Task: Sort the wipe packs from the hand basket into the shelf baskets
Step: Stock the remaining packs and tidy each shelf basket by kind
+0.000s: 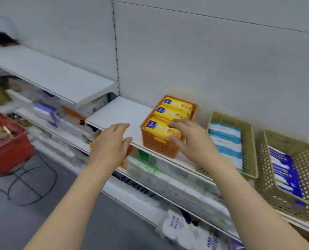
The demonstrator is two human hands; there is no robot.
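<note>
The right hand (189, 139) is spread, with its fingers loosely curved over the front end of the orange basket (161, 143) on the shelf (121, 112). The fingertips lie on or just above the nearest yellow wipe pack (161, 129); I cannot tell if they really touch it. The hand pinches nothing. The left hand (112, 143) is also spread and empty. It hovers just left of the same basket, over the bare shelf edge, not touching the basket.

The yellow packs lie in a row inside the orange basket, one behind the other going away from the hands. Each pack has its long axis across the basket, so it runs from the left hand side toward the right hand side. The basket looks full.

To the right of the right hand stands a beige basket (249, 141) with light blue packs (226, 141), and further right another beige basket (294, 177) with dark blue packs (283, 170).

The red hand basket (7, 147) is far to the left of the left hand and lower, on a wire stand. Something is inside it, but it is too blurred to say which packs.

In my judgement the next pick must go to the left and down, so the left hand is the nearer one for it; the right hand has to cross the body to reach there.
</note>
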